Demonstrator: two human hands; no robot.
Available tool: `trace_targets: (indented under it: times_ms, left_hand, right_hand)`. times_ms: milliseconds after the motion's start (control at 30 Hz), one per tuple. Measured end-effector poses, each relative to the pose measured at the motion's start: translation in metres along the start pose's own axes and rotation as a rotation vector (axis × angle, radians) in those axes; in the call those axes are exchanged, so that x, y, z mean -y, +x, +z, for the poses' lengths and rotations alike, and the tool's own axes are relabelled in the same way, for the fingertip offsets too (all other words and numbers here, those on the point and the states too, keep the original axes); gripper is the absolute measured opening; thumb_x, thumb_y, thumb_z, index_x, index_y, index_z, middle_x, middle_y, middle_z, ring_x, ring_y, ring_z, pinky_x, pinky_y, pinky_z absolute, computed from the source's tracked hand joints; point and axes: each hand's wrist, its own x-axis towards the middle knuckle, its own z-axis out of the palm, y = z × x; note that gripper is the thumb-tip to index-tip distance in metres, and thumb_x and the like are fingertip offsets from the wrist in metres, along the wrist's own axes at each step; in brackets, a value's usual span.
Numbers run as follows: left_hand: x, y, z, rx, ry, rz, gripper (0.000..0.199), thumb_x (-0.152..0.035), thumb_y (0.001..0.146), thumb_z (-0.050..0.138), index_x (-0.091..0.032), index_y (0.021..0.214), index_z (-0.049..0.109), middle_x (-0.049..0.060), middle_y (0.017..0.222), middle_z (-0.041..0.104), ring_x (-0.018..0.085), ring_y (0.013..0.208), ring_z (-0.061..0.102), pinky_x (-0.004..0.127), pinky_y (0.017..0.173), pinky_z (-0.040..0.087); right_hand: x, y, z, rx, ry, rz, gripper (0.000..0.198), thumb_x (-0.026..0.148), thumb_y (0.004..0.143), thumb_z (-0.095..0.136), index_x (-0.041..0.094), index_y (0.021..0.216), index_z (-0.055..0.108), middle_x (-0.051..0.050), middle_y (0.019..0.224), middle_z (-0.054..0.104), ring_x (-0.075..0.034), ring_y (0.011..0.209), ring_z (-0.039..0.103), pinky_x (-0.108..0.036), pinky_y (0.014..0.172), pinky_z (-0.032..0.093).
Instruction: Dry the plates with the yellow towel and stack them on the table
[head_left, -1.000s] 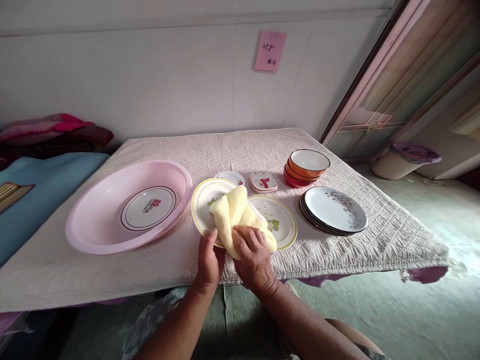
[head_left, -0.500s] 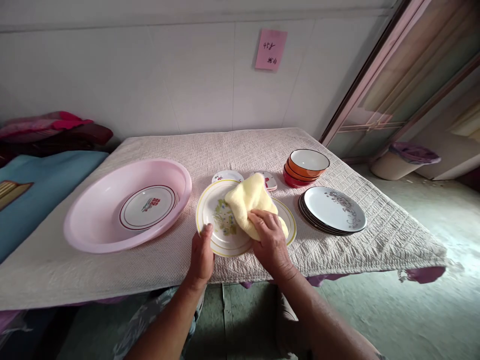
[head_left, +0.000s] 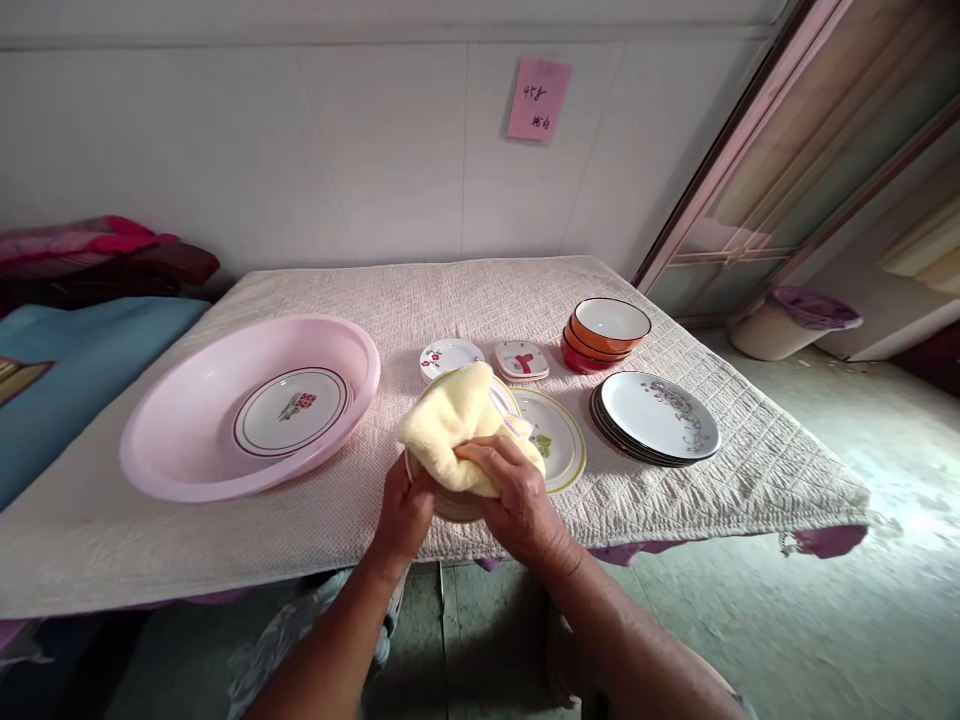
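Observation:
My left hand [head_left: 407, 508] grips the left edge of a yellow-rimmed plate [head_left: 459, 507], held above the table near its front edge. My right hand [head_left: 515, 493] is closed on a pale yellow cloth [head_left: 450, 420] pressed over that plate's face. The cloth covers most of the plate and part of my left fingers. Behind and to the right, a second yellow-rimmed plate [head_left: 561, 440] with a floral print lies on the table. Farther back are a white plate with red flowers [head_left: 450, 356] and small squarish dishes with a red print [head_left: 521, 361].
To the left, a pink basin [head_left: 180, 430] holds red-rimmed plates [head_left: 292, 412]. On the right stand stacked orange and red bowls [head_left: 611, 325] and a pile of dark-edged plates [head_left: 660, 418]. The table has a quilted white cover [head_left: 337, 540]. A waste bin [head_left: 787, 325] is on the floor.
My right hand has moved the cloth leftward across the plate, covering its print. The held plate has tilted, and more of the plate and small dishes behind it shows.

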Motion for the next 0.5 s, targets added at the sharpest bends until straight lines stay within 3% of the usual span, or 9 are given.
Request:
trace_targets:
  times_ms: [100, 233, 333, 400, 500]
  left_hand:
    - [-0.010, 0.003, -0.004, -0.013, 0.119, 0.114, 0.027, -0.034, 0.082, 0.064, -0.016, 0.102, 0.071, 0.007, 0.090, 0.072, 0.023, 0.086, 0.065, 0.031, 0.079, 0.049]
    - [-0.022, 0.001, -0.009, 0.067, 0.191, 0.208, 0.016, -0.026, 0.077, 0.070, -0.019, 0.091, 0.074, 0.006, 0.077, 0.071, 0.021, 0.070, 0.064, 0.028, 0.074, 0.048]
    - [-0.025, -0.002, -0.013, 0.166, 0.252, 0.251, 0.025, -0.024, 0.078, 0.068, -0.022, 0.102, 0.075, 0.005, 0.079, 0.072, 0.021, 0.070, 0.064, 0.027, 0.070, 0.046]
    - [-0.025, -0.004, -0.018, 0.234, 0.357, 0.286, 0.029, -0.023, 0.081, 0.065, -0.024, 0.109, 0.073, 0.004, 0.078, 0.072, 0.020, 0.067, 0.064, 0.027, 0.068, 0.045]
    - [-0.024, -0.005, -0.028, 0.335, 0.506, 0.369, 0.027, -0.023, 0.083, 0.062, -0.025, 0.108, 0.072, 0.003, 0.070, 0.070, 0.017, 0.057, 0.060, 0.027, 0.063, 0.042]
  right_hand:
    - [-0.008, 0.006, -0.017, -0.207, 0.069, 0.193, 0.028, 0.015, 0.074, 0.053, 0.024, 0.096, 0.068, -0.003, 0.088, 0.067, -0.021, 0.083, 0.062, -0.034, 0.076, 0.051]
    - [-0.021, 0.010, -0.041, -0.661, 0.203, 0.516, 0.017, 0.033, 0.078, 0.056, 0.020, 0.085, 0.065, -0.001, 0.068, 0.058, -0.016, 0.059, 0.053, -0.031, 0.058, 0.047]
    - [-0.015, 0.004, -0.055, -0.852, 0.068, 0.457, 0.021, 0.034, 0.079, 0.059, 0.019, 0.092, 0.064, -0.002, 0.075, 0.059, -0.018, 0.066, 0.056, -0.032, 0.062, 0.049]
    - [-0.002, -0.002, -0.060, -0.759, -0.100, 0.290, 0.028, 0.031, 0.079, 0.061, 0.019, 0.103, 0.064, -0.006, 0.090, 0.063, -0.023, 0.081, 0.061, -0.038, 0.072, 0.051]
    - [0.023, -0.004, -0.061, -0.309, -0.227, -0.016, 0.041, 0.023, 0.078, 0.059, 0.022, 0.120, 0.060, -0.011, 0.116, 0.062, -0.029, 0.105, 0.060, -0.047, 0.089, 0.048]
